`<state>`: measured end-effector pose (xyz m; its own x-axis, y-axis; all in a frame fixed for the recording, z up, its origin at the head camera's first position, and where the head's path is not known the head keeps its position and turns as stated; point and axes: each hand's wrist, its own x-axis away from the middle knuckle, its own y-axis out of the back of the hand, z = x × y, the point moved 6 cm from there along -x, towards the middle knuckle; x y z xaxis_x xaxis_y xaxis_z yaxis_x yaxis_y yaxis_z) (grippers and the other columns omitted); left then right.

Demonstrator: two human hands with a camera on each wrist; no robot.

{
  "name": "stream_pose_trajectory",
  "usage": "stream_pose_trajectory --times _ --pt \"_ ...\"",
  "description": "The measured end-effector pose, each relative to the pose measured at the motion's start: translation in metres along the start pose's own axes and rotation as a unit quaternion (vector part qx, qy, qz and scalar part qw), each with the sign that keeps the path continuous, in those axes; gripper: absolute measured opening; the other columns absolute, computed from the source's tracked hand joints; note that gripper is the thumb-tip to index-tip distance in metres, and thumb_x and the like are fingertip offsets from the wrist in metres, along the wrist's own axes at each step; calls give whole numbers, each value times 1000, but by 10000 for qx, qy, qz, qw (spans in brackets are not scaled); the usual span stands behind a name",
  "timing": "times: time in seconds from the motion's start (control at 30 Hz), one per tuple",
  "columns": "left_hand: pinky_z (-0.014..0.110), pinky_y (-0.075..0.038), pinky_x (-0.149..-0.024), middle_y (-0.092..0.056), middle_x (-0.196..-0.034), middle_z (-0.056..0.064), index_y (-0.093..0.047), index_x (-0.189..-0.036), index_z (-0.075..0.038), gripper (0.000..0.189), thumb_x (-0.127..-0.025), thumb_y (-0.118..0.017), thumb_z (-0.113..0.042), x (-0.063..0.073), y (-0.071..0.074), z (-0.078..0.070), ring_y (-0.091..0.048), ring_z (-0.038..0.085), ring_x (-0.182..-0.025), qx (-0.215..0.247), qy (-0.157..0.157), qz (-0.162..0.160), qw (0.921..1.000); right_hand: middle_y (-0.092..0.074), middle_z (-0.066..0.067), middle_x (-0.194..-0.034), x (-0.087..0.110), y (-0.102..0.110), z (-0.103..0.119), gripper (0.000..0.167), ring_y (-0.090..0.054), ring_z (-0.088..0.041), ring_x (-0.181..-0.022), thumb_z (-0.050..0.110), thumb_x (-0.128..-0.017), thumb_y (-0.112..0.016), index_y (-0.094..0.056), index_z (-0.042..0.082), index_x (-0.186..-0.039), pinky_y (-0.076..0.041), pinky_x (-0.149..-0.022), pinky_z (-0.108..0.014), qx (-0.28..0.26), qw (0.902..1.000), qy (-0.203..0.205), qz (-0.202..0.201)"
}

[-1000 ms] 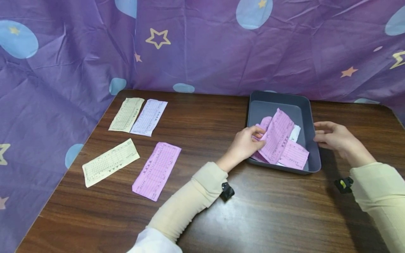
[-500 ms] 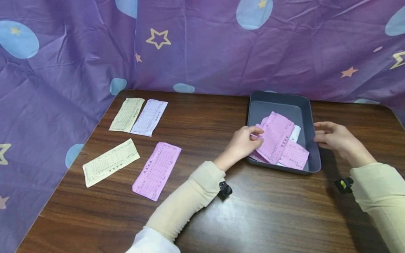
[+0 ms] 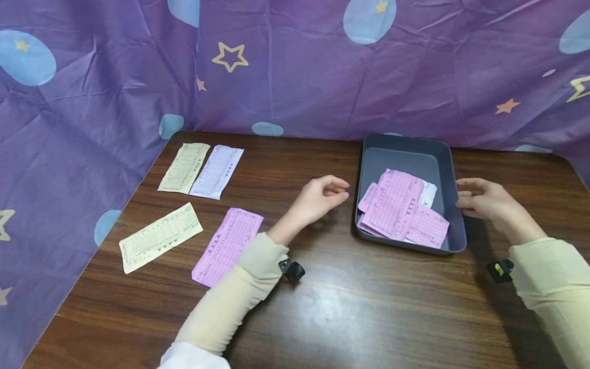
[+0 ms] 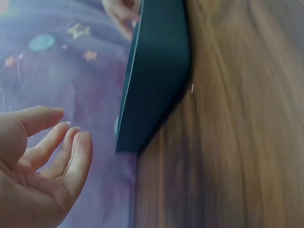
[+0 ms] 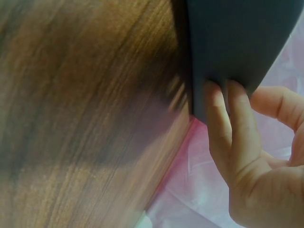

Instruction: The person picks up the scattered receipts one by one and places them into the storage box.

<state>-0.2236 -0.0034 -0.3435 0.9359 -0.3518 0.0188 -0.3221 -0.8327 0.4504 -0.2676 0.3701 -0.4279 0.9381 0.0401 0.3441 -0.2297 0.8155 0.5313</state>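
Nothing is in my left hand [image 3: 318, 200], which hovers left of the dark grey tray [image 3: 407, 140], its fingers loosely bent; the left wrist view shows a gap between those fingertips and the tray's wall [image 4: 156, 61]. My right hand [image 3: 490, 205] touches the tray's right outer side with its fingertips, as the right wrist view shows the fingers [image 5: 244, 128] laid against the wall [image 5: 232, 42]. Inside the tray's near half, a pink printed paper slip [image 3: 395, 202] lies on top of another pink slip [image 3: 429, 225] and a partly covered white slip [image 3: 429, 193].
On the left of the brown wooden table [image 3: 359, 307] lie a cream slip [image 3: 184, 166] and a lilac slip [image 3: 216, 171] side by side. Nearer are another cream slip [image 3: 161, 237] and a pink slip [image 3: 226, 243], partly behind my left sleeve. A purple curtain [image 3: 295, 77] hangs behind.
My left hand has let go of the top pink slip, which now lies flat on the pile, and has moved left out of the tray. My right hand has stayed at the tray's side.
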Motion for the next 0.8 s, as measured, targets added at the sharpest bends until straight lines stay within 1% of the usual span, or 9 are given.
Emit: stream_pose_trajectory --times 0.13,0.33,0.4,0.53,0.57,0.63,0.7,0.73,0.8 --pt "25 -57 -80 -68 -113 21 -61 -118 3 29 -92 -60 -10 9 26 14 -67 31 -102 187 148 -124 9996 -58 20 -88 7 -1 9 63 -57 8 -80 10 -86 -62 -31 0 -140 -57 -77 -25 26 10000 -26 70" --pt "28 -57 -78 -65 -115 25 -59 -121 5 31 -93 -57 -9 21 61 33 -65 39 -102 350 441 -429 9975 -55 26 -83 26 -7 33 51 -56 12 -76 6 -88 -59 -38 4 -135 -52 -67 -14 -125 9998 59 173" --pt "30 -57 -80 -65 -117 25 -58 -122 5 32 -93 -57 -9 26 70 38 -64 40 -103 288 516 -514 9969 -54 27 -82 33 -10 41 55 -55 12 -75 4 -89 -57 -34 -2 -138 -51 -66 -12 -133 9996 130 218" --pt "32 -57 -82 -64 -119 26 -57 -124 5 33 -94 -56 -9 33 88 47 -64 39 -105 179 662 -642 9956 -50 33 -77 42 -13 51 50 -54 13 -75 2 -90 -54 -36 -1 -137 -51 -66 -11 -168 9995 133 214" --pt "32 -57 -83 -64 -119 26 -57 -124 5 33 -94 -56 -9 35 93 49 -63 40 -105 164 689 -672 9952 -49 32 -78 43 -14 54 58 -53 13 -75 2 -90 -54 -27 -9 -140 -50 -66 -11 -74 9997 128 207" --pt "32 -57 -84 -63 -119 27 -56 -124 6 33 -94 -55 -9 39 100 53 -63 39 -106 120 714 -726 9947 -50 32 -78 40 -13 49 54 -54 13 -76 4 -89 -56 -34 -3 -138 -51 -67 -12 -124 9997 85 192" --pt "31 -57 -84 -63 -118 28 -55 -124 8 33 -95 -54 -8 42 107 58 -63 38 -105 66 715 -780 9944 -50 30 -80 40 -12 50 63 -53 13 -76 4 -89 -56 -24 -10 -141 -51 -68 -12 -25 9998 67 192" --pt "31 -57 -83 -63 -117 29 -55 -124 8 33 -95 -54 -8 44 111 60 -63 38 -104 24 725 -801 9941 -57 21 -83 40 -12 49 64 -53 14 -76 4 -89 -57 -24 -10 -142 -51 -68 -12 -2 9998 45 192" --pt "28 -57 -82 -63 -116 29 -55 -124 9 33 -94 -53 -7 48 117 66 -63 36 -103 -75 743 -818 9938 -58 22 -83 38 -11 46 51 -53 14 -76 5 -89 -57 -38 3 -136 -51 -68 -12 -75 9999 -20 153"
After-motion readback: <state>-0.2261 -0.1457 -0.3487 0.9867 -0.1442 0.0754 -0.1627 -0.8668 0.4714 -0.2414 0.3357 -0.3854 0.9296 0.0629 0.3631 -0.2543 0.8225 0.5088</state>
